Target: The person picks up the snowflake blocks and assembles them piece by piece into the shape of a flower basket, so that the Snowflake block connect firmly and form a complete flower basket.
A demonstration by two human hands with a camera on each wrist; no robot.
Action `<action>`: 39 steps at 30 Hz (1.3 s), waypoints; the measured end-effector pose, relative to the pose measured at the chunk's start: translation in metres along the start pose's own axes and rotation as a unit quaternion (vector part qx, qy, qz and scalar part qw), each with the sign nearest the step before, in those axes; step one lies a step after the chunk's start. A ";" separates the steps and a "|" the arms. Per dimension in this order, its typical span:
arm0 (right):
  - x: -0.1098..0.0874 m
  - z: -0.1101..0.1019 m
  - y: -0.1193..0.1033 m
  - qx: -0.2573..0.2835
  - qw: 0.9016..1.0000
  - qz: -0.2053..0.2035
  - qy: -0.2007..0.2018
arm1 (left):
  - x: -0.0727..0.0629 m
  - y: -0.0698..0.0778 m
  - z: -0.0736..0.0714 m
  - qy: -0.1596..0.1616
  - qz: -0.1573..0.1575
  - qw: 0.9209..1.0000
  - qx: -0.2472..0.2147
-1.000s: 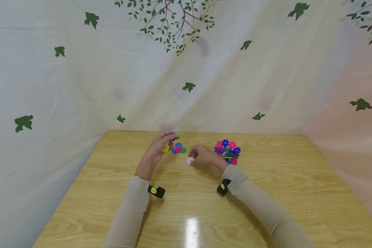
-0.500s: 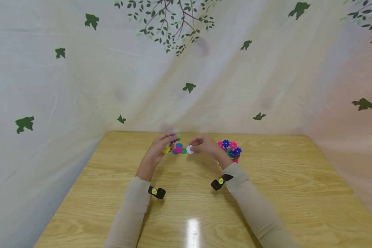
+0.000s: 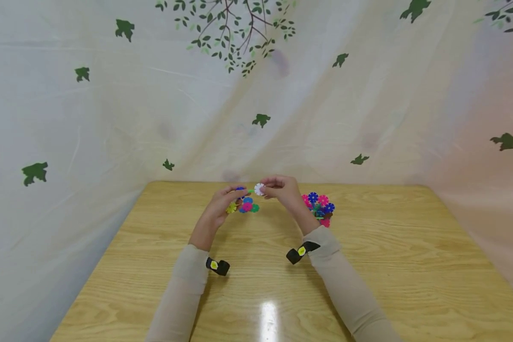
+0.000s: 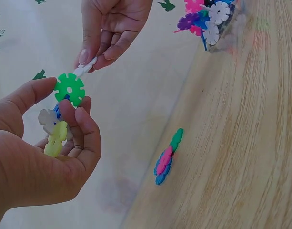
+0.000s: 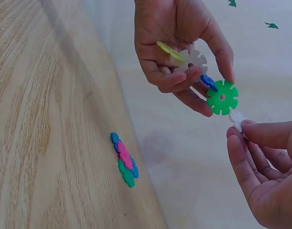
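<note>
My left hand (image 3: 215, 209) holds a short chain of notched plastic snowflake discs above the table. In the left wrist view it has a yellow disc (image 4: 55, 139), a greyish-white disc (image 4: 47, 119), a blue disc partly hidden by fingers, and a green disc (image 4: 69, 89) at the outer end. My right hand (image 3: 285, 190) pinches a white snowflake disc (image 3: 259, 189) between thumb and fingers. From the right wrist, the white disc meets the green disc's (image 5: 222, 98) notched edge; how deep it sits I cannot tell.
Several loose discs, blue, pink and green (image 3: 255, 208), lie together on the wooden table (image 3: 256, 266) below the hands. To the right is a heap of colourful discs (image 3: 320, 209), seemingly in a clear container. A patterned cloth (image 3: 222, 118) hangs behind the table.
My right hand has moved up and away from me, bringing the white disc from low over the table to the green end of the chain. The left hand stays nearly still.
</note>
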State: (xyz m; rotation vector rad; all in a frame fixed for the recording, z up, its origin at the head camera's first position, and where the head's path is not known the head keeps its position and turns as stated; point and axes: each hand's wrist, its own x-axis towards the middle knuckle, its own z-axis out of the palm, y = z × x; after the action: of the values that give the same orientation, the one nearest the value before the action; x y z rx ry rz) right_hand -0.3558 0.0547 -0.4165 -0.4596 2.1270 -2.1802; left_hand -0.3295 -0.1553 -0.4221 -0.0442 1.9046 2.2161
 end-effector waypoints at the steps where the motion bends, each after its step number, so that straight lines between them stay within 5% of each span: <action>1: 0.000 0.000 0.000 0.001 1.000 0.000 -0.001 | 0.000 0.000 0.000 0.002 -0.001 1.000 -0.001; 39: -0.004 0.007 0.005 0.039 0.999 -0.004 0.010 | -0.002 0.001 0.003 -0.013 0.017 0.998 0.057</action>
State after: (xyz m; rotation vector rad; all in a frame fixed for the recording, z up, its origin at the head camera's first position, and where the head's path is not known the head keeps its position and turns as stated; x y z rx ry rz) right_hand -0.3515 0.0490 -0.4220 -0.4433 2.0446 -2.2705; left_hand -0.3272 -0.1524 -0.4205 0.0355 2.0286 2.1153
